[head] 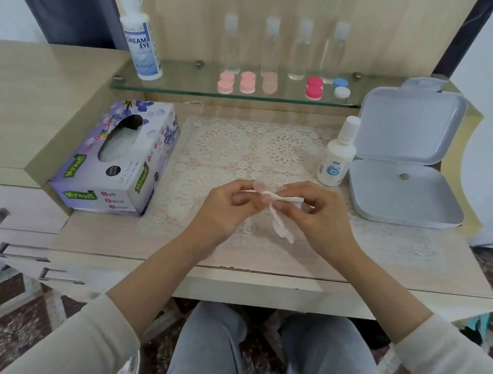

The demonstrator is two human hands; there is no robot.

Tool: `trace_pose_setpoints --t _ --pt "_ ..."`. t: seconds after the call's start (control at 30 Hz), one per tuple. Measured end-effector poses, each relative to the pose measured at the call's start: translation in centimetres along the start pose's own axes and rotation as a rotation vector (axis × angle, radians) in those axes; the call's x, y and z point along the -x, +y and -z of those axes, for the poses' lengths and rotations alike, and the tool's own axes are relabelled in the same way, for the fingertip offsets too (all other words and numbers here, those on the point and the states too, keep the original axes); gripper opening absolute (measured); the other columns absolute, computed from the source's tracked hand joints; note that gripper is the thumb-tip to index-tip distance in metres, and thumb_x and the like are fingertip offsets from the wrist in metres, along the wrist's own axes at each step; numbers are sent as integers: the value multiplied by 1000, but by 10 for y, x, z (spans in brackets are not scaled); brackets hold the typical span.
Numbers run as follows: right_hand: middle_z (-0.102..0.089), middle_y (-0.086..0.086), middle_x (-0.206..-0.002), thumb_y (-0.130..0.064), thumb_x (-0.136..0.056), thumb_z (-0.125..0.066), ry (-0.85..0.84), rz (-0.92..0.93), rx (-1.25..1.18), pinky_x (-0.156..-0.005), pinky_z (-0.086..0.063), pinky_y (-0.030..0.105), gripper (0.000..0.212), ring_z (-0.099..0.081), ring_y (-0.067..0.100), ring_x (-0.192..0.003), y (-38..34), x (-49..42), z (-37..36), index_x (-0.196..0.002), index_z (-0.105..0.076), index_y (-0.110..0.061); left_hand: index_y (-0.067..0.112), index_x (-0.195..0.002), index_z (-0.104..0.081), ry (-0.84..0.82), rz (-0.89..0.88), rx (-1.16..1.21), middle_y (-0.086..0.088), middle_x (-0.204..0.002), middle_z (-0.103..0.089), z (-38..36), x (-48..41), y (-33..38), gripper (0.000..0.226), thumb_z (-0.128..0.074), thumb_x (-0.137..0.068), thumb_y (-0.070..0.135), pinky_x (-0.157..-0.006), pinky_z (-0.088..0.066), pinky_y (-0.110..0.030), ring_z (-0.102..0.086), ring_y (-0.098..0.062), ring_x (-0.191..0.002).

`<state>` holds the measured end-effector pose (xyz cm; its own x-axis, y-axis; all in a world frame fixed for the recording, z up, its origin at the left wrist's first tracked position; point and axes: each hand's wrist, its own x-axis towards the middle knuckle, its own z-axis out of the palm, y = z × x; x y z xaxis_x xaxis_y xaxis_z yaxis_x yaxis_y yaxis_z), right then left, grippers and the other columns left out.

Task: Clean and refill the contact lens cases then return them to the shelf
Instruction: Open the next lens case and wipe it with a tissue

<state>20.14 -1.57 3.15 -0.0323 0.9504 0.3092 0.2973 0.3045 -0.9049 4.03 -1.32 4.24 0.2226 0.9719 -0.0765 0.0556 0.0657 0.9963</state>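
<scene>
Over the lace mat, my left hand (230, 200) pinches a small pale pink contact lens case (260, 185). My right hand (317, 212) holds a white tissue (281, 223) against the case, and the tissue's tail hangs down between my hands. Much of the case is hidden by my fingers and the tissue. On the glass shelf (189, 91) at the back lie several more cases: pink ones (225, 82), a red one (314, 88) and a blue and white one (341, 87). A large solution bottle (141, 39) stands at the shelf's left end.
A tissue box (116, 159) sits on the desk to the left. A small white bottle (336, 155) and an open grey box (406, 165) stand at the right. Several clear bottles (300, 51) line the back of the shelf. Drawers are at the left.
</scene>
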Motion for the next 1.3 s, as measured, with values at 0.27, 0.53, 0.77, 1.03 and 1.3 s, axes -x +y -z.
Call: trace_pose_setpoints --t 0.27,0.53,0.77,1.03,1.3 --pt "-69 -4 -86 -14 -77 -72 22 -111 -45 -73 -54 30 15 -65 17 -77 -4 0 -2 -81 -70 -28 15 -81 -62 254 13 71 0 -68 -68 -6 -1 -4 18 -75 -69 16 -71 -49 -15 -65 -6 -69" --pt "-55 6 -65 9 -82 -60 64 -188 -135 -68 -57 29 27 -66 22 -65 -5 -1 10 -82 -63 -18 11 -73 -56 113 -43 -15 -3 -73 -58 3 3 -1 13 -60 -85 8 -67 -50 -23 -55 -10 -70" --pt "-58 3 -75 4 -81 -63 14 -214 -98 -60 -55 21 20 -65 13 -58 -6 0 9 -79 -59 -16 10 -79 -69 84 -57 -29 12 -72 -68 5 3 1 9 -67 -76 1 -63 -47 -10 -62 2 -69" --pt "-65 12 -77 3 -84 -60 -53 -236 -198 -68 -57 29 20 -65 19 -62 -3 6 7 -83 -67 -16 25 -84 -65 163 -14 -229 1 -64 -55 7 -2 2 29 -80 -64 10 -61 -46 -16 -52 -10 -60" --pt "-66 13 -79 7 -83 -58 -52 -244 -261 -65 -56 23 21 -66 13 -63 -9 10 8 -84 -67 -13 23 -80 -70 19 29 -207 7 -82 -69 1 2 3 16 -73 -74 8 -70 -50 -13 -64 0 -71"
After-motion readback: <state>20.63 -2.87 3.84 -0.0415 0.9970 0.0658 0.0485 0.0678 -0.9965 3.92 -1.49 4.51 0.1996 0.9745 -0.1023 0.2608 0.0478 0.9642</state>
